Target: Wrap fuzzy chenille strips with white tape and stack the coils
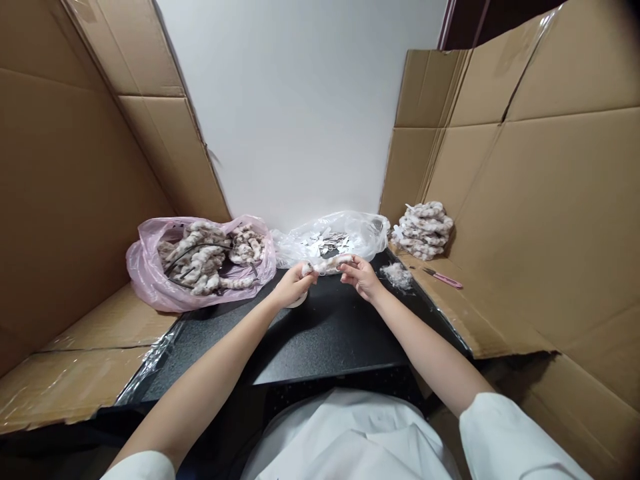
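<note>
A fluffy white and brown strip [327, 265] is stretched between my two hands, above the far part of the black tabletop [340, 327]. My left hand [295, 283] pinches its left end. My right hand [361, 277] has its fingers closed on the other end. Partly hidden under my left hand is a pale round thing, perhaps a tape roll [299, 301]. Just beyond my hands lies a clear plastic bag [360, 230] with many small white and silvery pieces [327, 243] in it.
On the left, a pink plastic bag [145, 273] holds fluffy strips [203, 250] and dark thin cords. At right are a stack of fluffy rings [425, 230], a tuft of loose fluff [397, 275] and pink-handled thread snips [445, 279]. Cardboard walls [550, 220] enclose both sides.
</note>
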